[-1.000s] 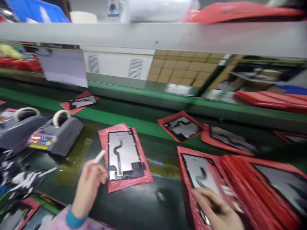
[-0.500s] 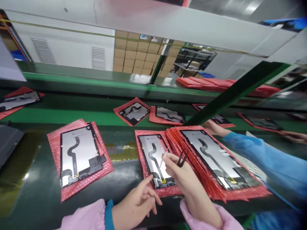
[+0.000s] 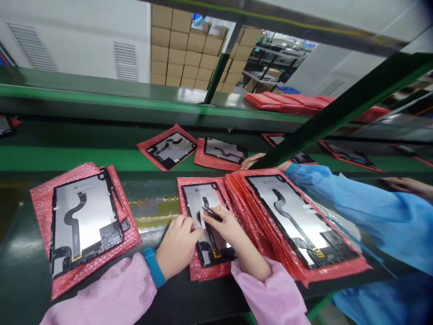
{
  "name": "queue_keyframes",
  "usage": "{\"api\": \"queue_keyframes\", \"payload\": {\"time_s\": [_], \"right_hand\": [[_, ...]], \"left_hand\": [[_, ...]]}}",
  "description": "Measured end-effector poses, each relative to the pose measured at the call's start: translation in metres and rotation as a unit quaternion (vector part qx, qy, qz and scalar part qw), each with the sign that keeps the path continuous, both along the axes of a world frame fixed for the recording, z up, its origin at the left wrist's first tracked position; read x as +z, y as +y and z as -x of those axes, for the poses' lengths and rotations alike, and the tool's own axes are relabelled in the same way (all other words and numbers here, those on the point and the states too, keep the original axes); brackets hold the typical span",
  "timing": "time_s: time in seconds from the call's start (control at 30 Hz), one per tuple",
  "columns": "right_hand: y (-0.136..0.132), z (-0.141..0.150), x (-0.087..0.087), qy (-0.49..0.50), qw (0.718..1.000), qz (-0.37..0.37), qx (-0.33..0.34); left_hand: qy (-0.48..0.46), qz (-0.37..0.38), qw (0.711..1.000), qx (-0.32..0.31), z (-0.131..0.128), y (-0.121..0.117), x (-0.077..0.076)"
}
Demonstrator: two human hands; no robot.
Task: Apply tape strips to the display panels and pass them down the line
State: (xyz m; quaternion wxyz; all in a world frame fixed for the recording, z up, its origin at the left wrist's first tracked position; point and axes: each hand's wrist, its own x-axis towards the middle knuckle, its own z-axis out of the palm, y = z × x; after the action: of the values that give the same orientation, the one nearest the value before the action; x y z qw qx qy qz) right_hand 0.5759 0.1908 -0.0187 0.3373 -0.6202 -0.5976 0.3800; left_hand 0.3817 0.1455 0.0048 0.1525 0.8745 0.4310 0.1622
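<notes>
A flat silver panel [image 3: 198, 198] with a black flex cable lies on red bubble wrap [image 3: 209, 270] in front of me. My right hand [image 3: 233, 234] is closed on black tweezers [image 3: 212, 214], whose tips touch the panel near a small white strip [image 3: 202, 219]. My left hand [image 3: 176, 246] rests with curled fingers on the panel's left edge and pinches at that strip. Both sleeves are pink; a blue band sits on my left wrist.
Another panel on red wrap [image 3: 83, 221] lies to the left. A fanned stack of wrapped panels [image 3: 297, 221] lies to the right. A co-worker's blue sleeve [image 3: 355, 207] reaches over it. More wrapped panels [image 3: 171, 148] sit on the green belt [image 3: 67, 155] behind.
My view has swung right and down. My left hand has moved from the table edge onto the panel. The tweezers have come down to the panel's surface.
</notes>
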Motion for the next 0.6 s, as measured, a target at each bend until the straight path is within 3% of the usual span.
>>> {"api": "queue_keyframes", "payload": {"time_s": [0.6], "right_hand": [[0.0070, 0.0043, -0.0051, -0.086, 0.996, -0.006, -0.017]], "left_hand": [[0.064, -0.010, 0.998, -0.006, -0.0115, 0.0021, -0.0117]]}}
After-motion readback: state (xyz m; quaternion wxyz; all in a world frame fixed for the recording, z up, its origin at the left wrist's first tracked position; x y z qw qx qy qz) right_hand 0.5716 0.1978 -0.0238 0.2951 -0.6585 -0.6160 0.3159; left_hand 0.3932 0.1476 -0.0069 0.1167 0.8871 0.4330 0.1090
